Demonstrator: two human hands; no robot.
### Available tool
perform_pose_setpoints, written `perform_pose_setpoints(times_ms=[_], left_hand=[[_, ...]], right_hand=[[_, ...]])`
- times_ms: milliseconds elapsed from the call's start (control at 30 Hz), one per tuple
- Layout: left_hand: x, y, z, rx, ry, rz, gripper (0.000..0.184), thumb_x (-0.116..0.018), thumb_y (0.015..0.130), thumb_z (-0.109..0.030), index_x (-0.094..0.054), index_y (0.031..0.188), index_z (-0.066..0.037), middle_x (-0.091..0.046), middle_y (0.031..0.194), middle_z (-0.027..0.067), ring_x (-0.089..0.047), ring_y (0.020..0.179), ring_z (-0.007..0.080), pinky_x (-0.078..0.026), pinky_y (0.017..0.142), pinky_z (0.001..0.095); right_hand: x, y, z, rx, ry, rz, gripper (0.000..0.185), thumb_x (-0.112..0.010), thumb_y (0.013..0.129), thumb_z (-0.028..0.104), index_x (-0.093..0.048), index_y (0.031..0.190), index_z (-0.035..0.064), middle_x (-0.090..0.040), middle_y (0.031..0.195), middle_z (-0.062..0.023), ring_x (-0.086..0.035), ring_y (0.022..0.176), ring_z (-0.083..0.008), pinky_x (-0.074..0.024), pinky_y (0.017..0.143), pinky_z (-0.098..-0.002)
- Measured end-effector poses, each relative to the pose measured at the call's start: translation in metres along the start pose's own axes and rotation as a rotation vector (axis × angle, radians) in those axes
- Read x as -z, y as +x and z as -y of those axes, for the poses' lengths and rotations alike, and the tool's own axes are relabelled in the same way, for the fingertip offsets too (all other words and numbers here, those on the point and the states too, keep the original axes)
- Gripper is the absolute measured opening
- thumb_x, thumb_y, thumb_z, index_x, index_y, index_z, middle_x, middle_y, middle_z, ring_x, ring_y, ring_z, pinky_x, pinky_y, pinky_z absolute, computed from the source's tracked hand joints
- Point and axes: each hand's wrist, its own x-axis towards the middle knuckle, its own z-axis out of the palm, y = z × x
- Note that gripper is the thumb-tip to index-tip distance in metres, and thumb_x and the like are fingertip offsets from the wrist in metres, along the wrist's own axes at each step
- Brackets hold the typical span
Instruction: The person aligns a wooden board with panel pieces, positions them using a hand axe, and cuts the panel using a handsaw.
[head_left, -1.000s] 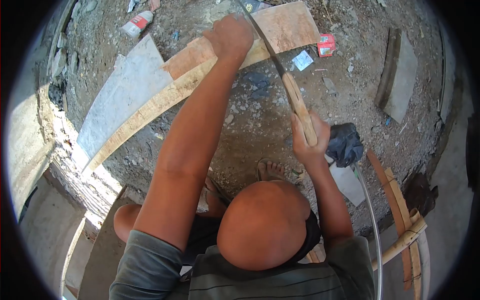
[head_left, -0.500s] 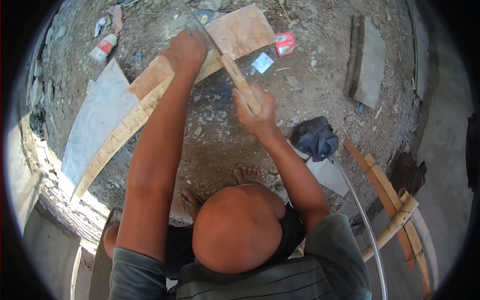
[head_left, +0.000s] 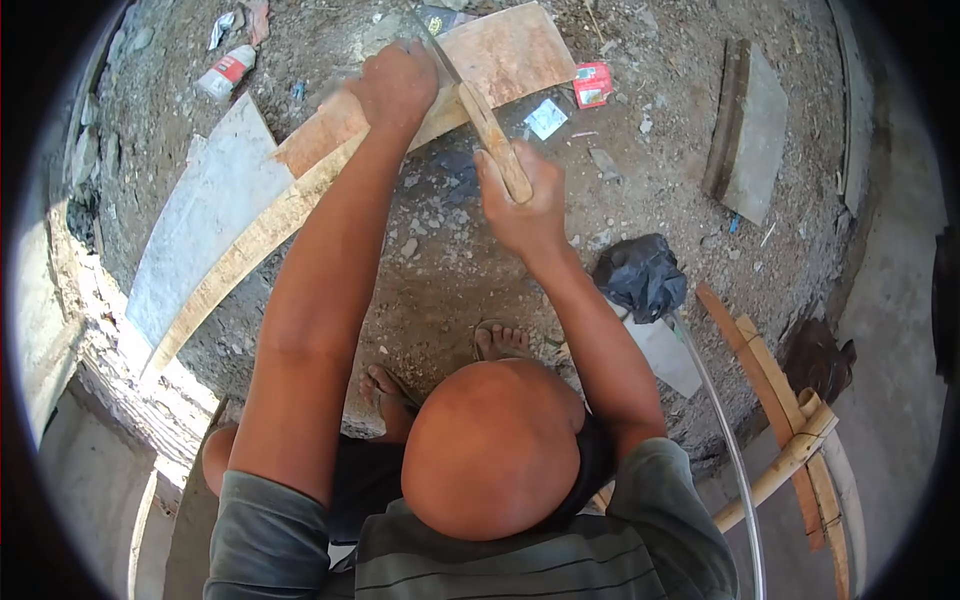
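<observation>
My right hand [head_left: 527, 200] is wrapped round the pale wooden handle of a long-bladed knife [head_left: 492, 140]. Its thin dark blade runs up and away to the left, across a reddish-brown slab [head_left: 510, 55]. Close beside the blade, my left hand [head_left: 398, 85] presses down on the slab with curled fingers; its fingertips are partly hidden. More brown surface [head_left: 325, 130] shows left of that hand. Under my left forearm a long, light wooden strip [head_left: 250, 240] lies along the slab's near edge. A grey-white sheet [head_left: 205, 195] lies at its left.
A black plastic bag [head_left: 640, 278] and a metal tube [head_left: 720, 420] lie right of my forearm. Beyond are bamboo and wood pieces [head_left: 790, 440] and a grey slab [head_left: 755, 130]. A red packet [head_left: 592, 85], a white packet [head_left: 546, 119] and a white-red bottle [head_left: 227, 72] litter the dirt.
The ground, slab and scraps sit slightly higher and further right in view, as the camera has shifted. Both hands keep their places at the slab; the knife stays in my right hand.
</observation>
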Motion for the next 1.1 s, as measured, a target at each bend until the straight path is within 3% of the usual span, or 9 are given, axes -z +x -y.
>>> perform_pose_setpoints(times_ms=[133,267,400,500,567,700,767,900,1100], left_hand=[[0.001,0.000,-0.007,-0.030,-0.041,-0.034,0.048,-0.040,0.105,-0.042,-0.075,0.118,-0.011,-0.074,0.115,0.0226,-0.068,0.113,0.0418,-0.029,0.111,0.0631],[-0.001,-0.002,-0.003,-0.048,-0.042,-0.020,0.048,-0.040,0.105,-0.040,-0.075,0.117,-0.010,-0.075,0.114,0.0218,-0.069,0.111,0.0417,-0.028,0.112,0.0623],[-0.002,-0.003,-0.003,-0.047,-0.032,-0.028,0.047,-0.040,0.105,-0.040,-0.075,0.118,-0.009,-0.074,0.114,0.0225,-0.069,0.110,0.0419,-0.029,0.111,0.0612],[-0.001,-0.006,-0.002,-0.047,-0.084,0.027,0.047,-0.041,0.105,-0.040,-0.075,0.117,-0.009,-0.074,0.112,0.0241,-0.069,0.110,0.0419,-0.030,0.110,0.0597],[-0.003,0.002,-0.003,-0.014,-0.031,-0.022,0.046,-0.042,0.105,-0.040,-0.075,0.117,-0.010,-0.074,0.111,0.0257,-0.069,0.109,0.0421,-0.031,0.109,0.0586],[0.002,-0.006,-0.007,0.002,0.015,0.005,0.044,-0.042,0.105,-0.036,-0.074,0.116,-0.008,-0.074,0.115,0.0204,-0.067,0.112,0.0375,-0.030,0.108,0.0571],[0.006,-0.004,-0.010,-0.018,-0.029,0.005,0.045,-0.042,0.105,-0.036,-0.074,0.116,-0.007,-0.074,0.115,0.0212,-0.067,0.112,0.0375,-0.031,0.108,0.0568],[-0.004,-0.001,-0.003,-0.024,-0.052,0.014,0.047,-0.042,0.105,-0.041,-0.075,0.116,-0.009,-0.074,0.111,0.0238,-0.068,0.111,0.0423,-0.032,0.108,0.0591],[-0.002,0.000,-0.005,-0.032,0.019,-0.008,0.049,-0.040,0.105,-0.042,-0.073,0.119,-0.009,-0.074,0.114,0.0235,-0.067,0.113,0.0427,-0.033,0.107,0.0602]], right_hand=[[0.055,-0.080,0.037,-0.086,-0.125,0.044,0.015,-0.072,0.090,0.003,-0.062,0.079,-0.0006,-0.060,0.057,-0.0104,-0.061,0.049,-0.0131,-0.0454,0.047,-0.0311],[0.086,-0.114,0.050,0.061,-0.352,0.115,0.016,-0.072,0.090,0.003,-0.062,0.079,-0.0003,-0.061,0.057,-0.0087,-0.061,0.049,-0.0124,-0.0457,0.048,-0.0302],[0.002,0.001,0.003,-0.035,-0.071,-0.038,0.022,-0.074,0.090,0.005,-0.058,0.076,0.0006,-0.057,0.055,-0.0091,-0.057,0.046,-0.0115,-0.0437,0.046,-0.0308],[0.004,-0.009,0.014,-0.072,-0.091,-0.001,0.023,-0.075,0.090,0.006,-0.058,0.076,0.0002,-0.058,0.056,-0.0105,-0.058,0.049,-0.0114,-0.0456,0.048,-0.0315],[0.057,-0.087,0.030,-0.184,-0.152,0.049,0.021,-0.075,0.090,0.006,-0.060,0.077,-0.0006,-0.060,0.057,-0.0127,-0.061,0.050,-0.0153,-0.0474,0.050,-0.0330],[0.089,-0.136,0.046,0.089,-0.271,0.020,0.019,-0.074,0.089,0.003,-0.060,0.077,-0.0002,-0.061,0.057,-0.0113,-0.064,0.046,-0.0217,-0.0474,0.048,-0.0324],[0.063,-0.093,0.018,-0.092,-0.233,0.084,0.018,-0.073,0.089,0.004,-0.060,0.077,0.0003,-0.063,0.059,-0.0114,-0.065,0.050,-0.0200,-0.0480,0.049,-0.0319],[0.014,-0.023,-0.007,-0.035,-0.039,0.009,0.020,-0.073,0.092,0.007,-0.060,0.079,0.0020,-0.062,0.059,-0.0096,-0.060,0.049,-0.0145,-0.0446,0.048,-0.0323],[0.099,-0.133,0.043,-0.032,-0.286,0.080,0.007,-0.069,0.090,0.003,-0.068,0.086,-0.0031,-0.062,0.060,-0.0131,-0.063,0.050,-0.0188,-0.0467,0.050,-0.0335]])
